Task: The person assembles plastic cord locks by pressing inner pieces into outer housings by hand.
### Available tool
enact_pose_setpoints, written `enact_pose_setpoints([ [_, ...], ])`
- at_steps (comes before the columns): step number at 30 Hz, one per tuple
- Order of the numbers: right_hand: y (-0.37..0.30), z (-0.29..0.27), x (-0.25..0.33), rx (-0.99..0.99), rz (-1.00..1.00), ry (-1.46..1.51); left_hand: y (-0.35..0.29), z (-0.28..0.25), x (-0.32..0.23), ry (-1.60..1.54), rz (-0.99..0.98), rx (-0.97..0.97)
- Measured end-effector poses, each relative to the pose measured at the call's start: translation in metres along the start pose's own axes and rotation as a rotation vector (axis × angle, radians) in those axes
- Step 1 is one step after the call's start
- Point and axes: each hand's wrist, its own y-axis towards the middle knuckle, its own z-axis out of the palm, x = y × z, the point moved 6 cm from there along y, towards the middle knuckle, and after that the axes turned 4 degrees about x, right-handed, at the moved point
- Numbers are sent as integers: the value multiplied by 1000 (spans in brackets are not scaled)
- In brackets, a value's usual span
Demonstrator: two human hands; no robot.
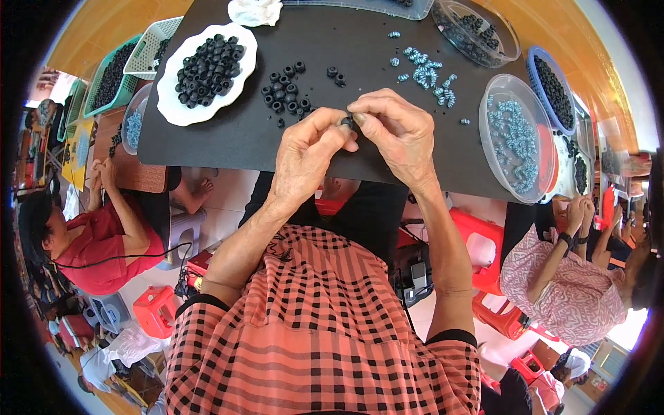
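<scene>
Near the table's front edge, my left hand pinches a small round black bead between thumb and fingers. My right hand meets it at the fingertips, its thumb and forefinger closed right against the bead; a tiny dark bit seems to show there, too small to make out. Just beyond my left hand lies a loose cluster of black beads with holes in them. A white scalloped plate heaped with black beads stands to the left. Blue-and-black striped coil-shaped pieces are scattered beyond my right hand.
A clear round tub of blue coiled pieces stands at the right table edge. Behind it are another clear tub and a blue basket, both with dark pieces. Crumpled white tissue lies at the back. People sit at both sides.
</scene>
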Motion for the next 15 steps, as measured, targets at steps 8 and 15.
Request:
enact_pose_setpoints([
  [8,0,0,0,-7,-35,-63,0,1,-1,3,-3,-9],
  [15,0,2,0,18,-24,-90,-1,1,-1,44,5,-9],
])
